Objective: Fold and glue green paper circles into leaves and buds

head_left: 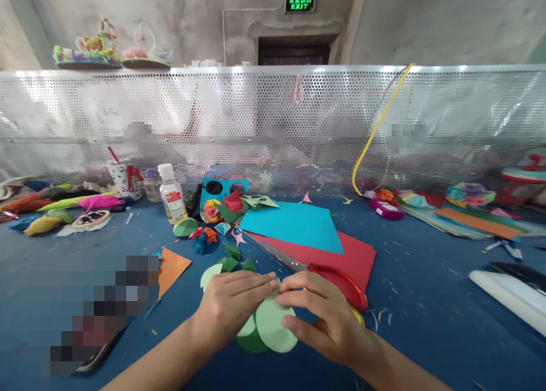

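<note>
Pale green paper circles (277, 325) and darker green ones (252, 343) lie overlapping on the blue table between my hands. My left hand (234, 300) rests over their upper left part, its fingers stretched out and side by side. At the right edge of the pale circle, my right hand (326, 314) curves with fingers and thumb apart, the fingertips close to those of the left. Neither hand shows anything gripped. Just beyond the right hand lie red-handled scissors (341, 283), partly covered by it, next to red paper (360, 257) and blue paper (294, 223).
Farther back stand a clear glue bottle (173, 197) and a cup with a straw (123, 177). An orange paper piece (173, 268) lies at left, a white object (507, 300) at right. A perforated metal partition (239, 118) closes off the table's far side.
</note>
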`<state>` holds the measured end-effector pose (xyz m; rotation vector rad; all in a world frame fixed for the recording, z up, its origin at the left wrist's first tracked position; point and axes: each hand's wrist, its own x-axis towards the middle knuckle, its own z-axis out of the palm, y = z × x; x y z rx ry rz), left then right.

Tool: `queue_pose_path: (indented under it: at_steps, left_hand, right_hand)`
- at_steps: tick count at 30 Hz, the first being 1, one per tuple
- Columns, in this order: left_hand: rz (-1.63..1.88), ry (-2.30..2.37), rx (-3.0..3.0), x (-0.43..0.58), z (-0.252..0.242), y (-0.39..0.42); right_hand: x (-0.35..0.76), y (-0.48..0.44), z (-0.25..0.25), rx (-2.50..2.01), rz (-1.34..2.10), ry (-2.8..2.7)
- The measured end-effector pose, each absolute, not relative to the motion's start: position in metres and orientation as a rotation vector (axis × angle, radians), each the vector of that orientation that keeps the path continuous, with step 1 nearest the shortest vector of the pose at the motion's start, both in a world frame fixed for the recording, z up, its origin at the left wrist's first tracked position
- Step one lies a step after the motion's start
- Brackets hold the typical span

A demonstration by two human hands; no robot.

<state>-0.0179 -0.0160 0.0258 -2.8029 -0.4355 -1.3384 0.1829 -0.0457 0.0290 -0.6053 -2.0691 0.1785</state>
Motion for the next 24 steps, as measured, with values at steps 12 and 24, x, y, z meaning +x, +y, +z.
queue_pose_path:
  at_steps: [12, 24]
  left_hand:
    - [-1.879, -1.689, -2.996, 0.000, 0.030, -0.028]
    - [-2.079, -1.758, -3.317, 0.005, 0.033, -0.031]
  right_hand:
    - [0.174, -0.032, 0.025, -0.723, 0.839, -1.726]
    - [0.170, -0.033, 0.025, -0.871, 1.169, -1.513]
